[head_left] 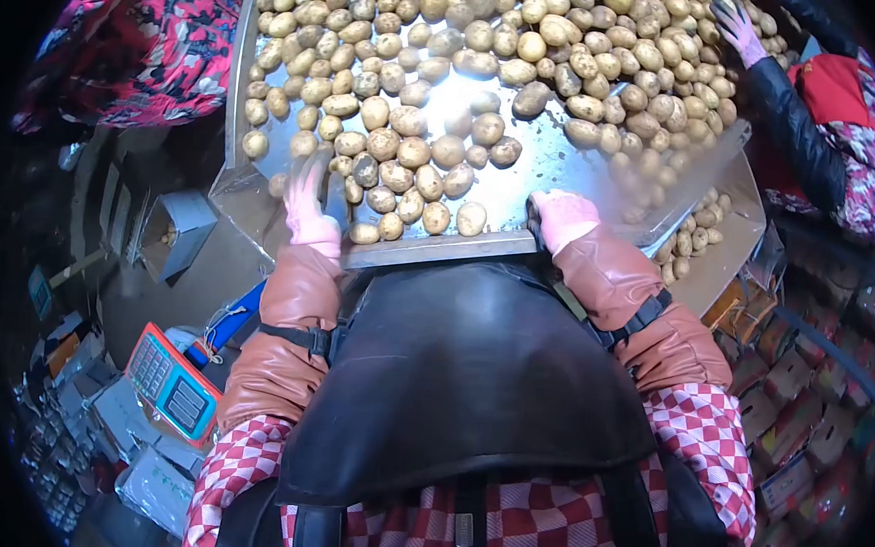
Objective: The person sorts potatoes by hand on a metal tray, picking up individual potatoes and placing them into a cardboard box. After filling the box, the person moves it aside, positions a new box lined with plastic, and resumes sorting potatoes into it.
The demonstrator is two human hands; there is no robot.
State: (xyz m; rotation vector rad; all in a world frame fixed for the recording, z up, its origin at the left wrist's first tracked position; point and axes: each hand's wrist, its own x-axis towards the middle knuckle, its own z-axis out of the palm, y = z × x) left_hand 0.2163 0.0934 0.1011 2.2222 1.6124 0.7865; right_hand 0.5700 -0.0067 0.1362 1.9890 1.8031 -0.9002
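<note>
Many potatoes (412, 152) lie on a metal sorting table (523, 184) with a raised front edge (439, 249). My left hand (308, 210), in a pink glove, is at the table's front left corner. Its fingers stretch forward beside the nearest potatoes. In a pink glove with a dark palm side, my right hand (567, 219) is at the right end of the front edge, its fingers curled. Whatever those fingers hold, if anything, is hidden. A few potatoes, one pale one (471, 218) among them, lie close to the edge between my hands.
A co-worker's gloved hand (739, 31) reaches over the potato heap at the far right. Another person's patterned sleeve (161, 46) is at the left. Cardboard boxes (705, 245) flank the table, the right one holding potatoes. An orange-and-blue scale display (172, 383) stands lower left.
</note>
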